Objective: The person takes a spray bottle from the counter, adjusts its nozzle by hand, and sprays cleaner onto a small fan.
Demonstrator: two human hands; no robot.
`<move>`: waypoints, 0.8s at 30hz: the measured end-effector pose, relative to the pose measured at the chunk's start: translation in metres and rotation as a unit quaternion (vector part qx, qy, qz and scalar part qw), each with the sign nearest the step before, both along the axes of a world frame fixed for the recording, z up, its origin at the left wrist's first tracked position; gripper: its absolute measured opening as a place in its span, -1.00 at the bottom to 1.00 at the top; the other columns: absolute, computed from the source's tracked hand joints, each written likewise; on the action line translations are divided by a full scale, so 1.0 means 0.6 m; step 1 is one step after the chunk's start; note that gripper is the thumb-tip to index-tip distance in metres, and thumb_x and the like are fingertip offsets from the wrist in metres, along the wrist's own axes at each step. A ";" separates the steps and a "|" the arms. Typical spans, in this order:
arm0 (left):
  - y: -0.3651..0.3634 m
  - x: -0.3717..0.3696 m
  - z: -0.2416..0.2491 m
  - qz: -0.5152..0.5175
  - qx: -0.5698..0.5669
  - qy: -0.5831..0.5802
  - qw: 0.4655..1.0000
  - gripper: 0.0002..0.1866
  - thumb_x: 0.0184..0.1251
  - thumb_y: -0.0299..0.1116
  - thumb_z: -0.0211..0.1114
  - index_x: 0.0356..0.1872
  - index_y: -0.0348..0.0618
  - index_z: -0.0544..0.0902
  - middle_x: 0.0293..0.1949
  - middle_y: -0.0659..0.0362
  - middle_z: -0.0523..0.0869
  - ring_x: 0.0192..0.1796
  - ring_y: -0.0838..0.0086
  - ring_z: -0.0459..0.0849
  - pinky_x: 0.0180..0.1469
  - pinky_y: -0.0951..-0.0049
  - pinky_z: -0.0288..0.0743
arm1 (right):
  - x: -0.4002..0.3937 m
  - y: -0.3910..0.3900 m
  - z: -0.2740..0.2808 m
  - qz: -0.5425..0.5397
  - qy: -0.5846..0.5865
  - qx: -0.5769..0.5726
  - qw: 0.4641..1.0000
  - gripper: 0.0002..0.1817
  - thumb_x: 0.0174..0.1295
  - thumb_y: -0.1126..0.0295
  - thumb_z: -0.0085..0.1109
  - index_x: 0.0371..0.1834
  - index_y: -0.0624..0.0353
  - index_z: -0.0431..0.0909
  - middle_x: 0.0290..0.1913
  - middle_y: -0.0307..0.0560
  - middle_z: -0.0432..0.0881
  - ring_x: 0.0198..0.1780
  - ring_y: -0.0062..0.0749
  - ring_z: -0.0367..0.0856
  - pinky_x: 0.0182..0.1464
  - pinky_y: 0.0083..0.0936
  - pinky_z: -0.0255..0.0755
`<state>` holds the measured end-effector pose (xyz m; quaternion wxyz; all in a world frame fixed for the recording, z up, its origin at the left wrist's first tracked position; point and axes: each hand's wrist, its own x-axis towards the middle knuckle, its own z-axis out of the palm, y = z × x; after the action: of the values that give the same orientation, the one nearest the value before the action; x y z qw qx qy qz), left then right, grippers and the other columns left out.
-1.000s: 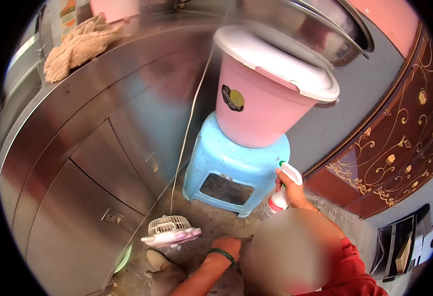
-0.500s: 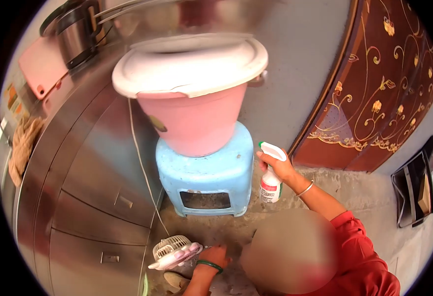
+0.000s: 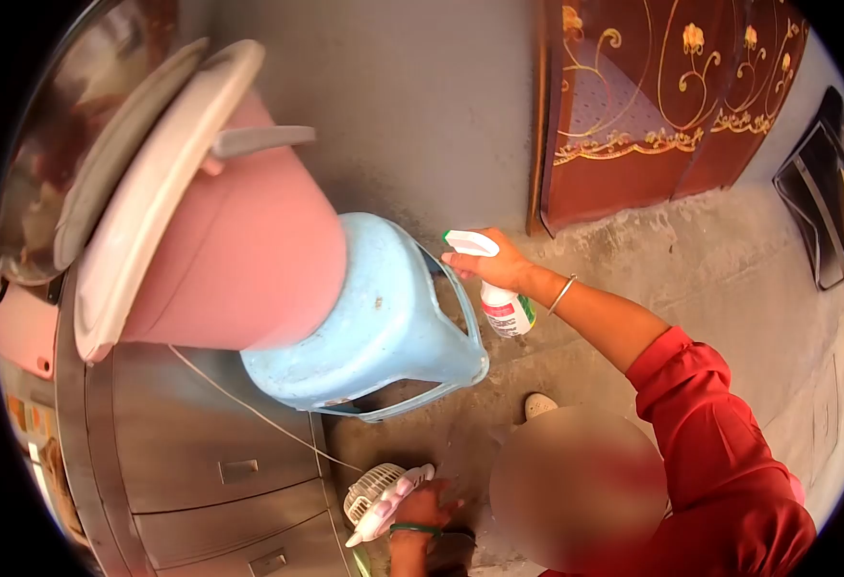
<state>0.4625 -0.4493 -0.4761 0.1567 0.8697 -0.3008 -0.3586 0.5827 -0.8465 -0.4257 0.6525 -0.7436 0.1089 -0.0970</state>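
Note:
My right hand (image 3: 499,264) is closed around the neck of a white spray bottle (image 3: 508,313). Its trigger head is white with a green nozzle tip pointing left, and red and green show on the label. Low in the view, my left hand (image 3: 429,510), with a green bangle at the wrist, is closed on the edge of a small white and pink fan (image 3: 376,490) with a slatted cage. Most of its fingers are hidden. A thin cord runs up from the fan. Just left of the bottle stands a light-blue plastic stool (image 3: 384,298).
A pink bucket (image 3: 259,240) with a pale lid (image 3: 172,183) sits on the stool. Steel cabinets (image 3: 201,490) line the left. Brown doors with gold flowers (image 3: 653,106) stand behind, and a black rack (image 3: 826,202) is at far right. A shoe (image 3: 539,405) shows on the concrete floor.
My view has swung right and tilted, so the bucket and stool appear farther left and slanted. The bottle stays in my right hand, and my left hand remains at the fan.

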 end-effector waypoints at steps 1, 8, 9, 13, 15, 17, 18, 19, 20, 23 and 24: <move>-0.001 -0.001 -0.005 -0.008 0.008 0.004 1.000 -0.48 0.08 0.01 0.38 0.00 -0.11 0.63 -0.06 -0.05 0.69 0.02 0.09 0.64 0.06 0.18 0.49 | -0.011 -0.008 -0.010 -0.008 0.004 0.008 1.000 -0.69 0.22 0.16 0.28 -0.48 0.17 0.52 -0.58 -0.24 0.53 -0.56 -0.58 0.44 -0.48 -0.51 0.35; -0.052 0.025 0.041 0.078 -0.178 -0.114 0.974 -0.62 0.12 -0.31 0.41 -0.01 -0.13 0.66 -0.13 -0.02 0.71 -0.06 0.15 0.67 0.02 0.29 0.52 | -0.086 -0.036 -0.089 0.078 -0.055 -0.124 0.988 -0.66 0.15 0.05 0.29 -0.33 0.12 0.62 -0.50 -0.03 0.63 -0.47 -0.24 0.60 -0.35 -0.34 0.46; -0.066 0.033 0.061 0.138 -0.222 -0.146 0.954 -0.66 0.14 -0.39 0.40 -0.02 -0.15 0.67 -0.15 0.00 0.71 -0.10 0.17 0.68 0.00 0.33 0.52 | -0.097 -0.032 -0.106 0.106 -0.055 -0.128 0.985 -0.67 0.15 0.04 0.28 -0.33 0.09 0.60 -0.43 0.01 0.65 -0.41 -0.09 0.62 -0.34 -0.31 0.46; -0.124 0.069 0.123 0.182 -0.277 -0.303 0.894 -0.80 0.26 -0.48 0.25 -0.12 -0.29 0.69 -0.37 0.10 0.63 -0.36 0.40 0.58 -0.26 0.49 0.45 | -0.132 -0.008 -0.149 0.096 -0.054 -0.131 0.985 -0.69 0.14 0.05 0.25 -0.43 0.06 0.58 -0.46 -0.05 0.66 -0.40 -0.05 0.63 -0.35 -0.27 0.47; -0.179 0.102 0.173 0.096 -0.265 -0.416 0.865 -0.80 0.30 -0.52 0.21 -0.11 -0.29 0.69 -0.41 0.13 0.58 -0.45 0.46 0.46 -0.36 0.51 0.36 | -0.140 0.002 -0.178 0.034 0.068 -0.210 0.975 -0.66 0.12 0.00 0.20 -0.50 0.04 0.59 -0.48 -0.05 0.66 -0.39 -0.04 0.64 -0.31 -0.21 0.49; -0.225 0.146 0.209 0.014 -0.245 -0.464 0.851 -0.79 0.29 -0.54 0.21 -0.09 -0.29 0.68 -0.42 0.14 0.57 -0.47 0.47 0.41 -0.41 0.51 0.30 | -0.146 0.006 -0.181 0.018 0.103 -0.188 0.976 -0.65 0.10 -0.03 0.17 -0.51 0.01 0.62 -0.47 -0.03 0.67 -0.36 -0.01 0.65 -0.25 -0.17 0.50; -0.252 0.166 0.216 -0.003 -0.250 -0.463 0.850 -0.78 0.28 -0.55 0.22 -0.08 -0.28 0.68 -0.44 0.16 0.54 -0.49 0.49 0.39 -0.42 0.51 0.29 | -0.146 0.006 -0.184 -0.006 0.135 -0.153 0.979 -0.67 0.09 -0.01 0.18 -0.49 0.01 0.63 -0.44 -0.02 0.68 -0.33 0.00 0.65 -0.23 -0.18 0.50; -0.278 0.183 0.221 -0.019 -0.256 -0.462 0.849 -0.77 0.27 -0.57 0.22 -0.07 -0.27 0.67 -0.46 0.18 0.52 -0.50 0.50 0.38 -0.44 0.52 0.28 | -0.144 0.005 -0.186 -0.029 0.166 -0.119 0.979 -0.68 0.07 0.00 0.18 -0.46 0.02 0.65 -0.42 0.00 0.68 -0.30 0.02 0.65 -0.20 -0.18 0.51; -0.299 0.200 0.223 -0.022 -0.255 -0.462 0.849 -0.77 0.27 -0.57 0.22 -0.07 -0.27 0.67 -0.46 0.18 0.52 -0.50 0.50 0.38 -0.44 0.52 0.28 | -0.138 0.003 -0.196 -0.030 0.165 -0.116 0.979 -0.68 0.07 0.00 0.18 -0.46 0.02 0.65 -0.42 0.00 0.68 -0.30 0.02 0.65 -0.20 -0.18 0.51; -0.336 0.244 0.215 -0.052 -0.235 -0.429 0.871 -0.74 0.24 -0.58 0.24 -0.05 -0.20 0.67 -0.52 0.23 0.44 -0.55 0.55 0.35 -0.49 0.54 0.26 | -0.107 -0.002 -0.222 -0.065 0.132 -0.073 0.986 -0.68 0.06 0.01 0.17 -0.43 0.03 0.68 -0.35 0.05 0.69 -0.24 0.04 0.65 -0.15 -0.17 0.50; -0.342 0.258 0.207 -0.063 -0.223 -0.437 0.869 -0.74 0.24 -0.58 0.25 -0.05 -0.17 0.68 -0.53 0.23 0.41 -0.57 0.56 0.33 -0.52 0.54 0.26 | -0.094 -0.010 -0.221 -0.052 0.155 -0.079 0.983 -0.67 0.06 0.02 0.17 -0.42 0.04 0.68 -0.33 0.06 0.69 -0.22 0.05 0.65 -0.13 -0.16 0.50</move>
<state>0.6173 -0.6546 -0.3519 0.1755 0.8587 -0.4649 0.1258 0.5261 -0.8522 -0.5581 0.5610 -0.7921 0.2395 -0.0231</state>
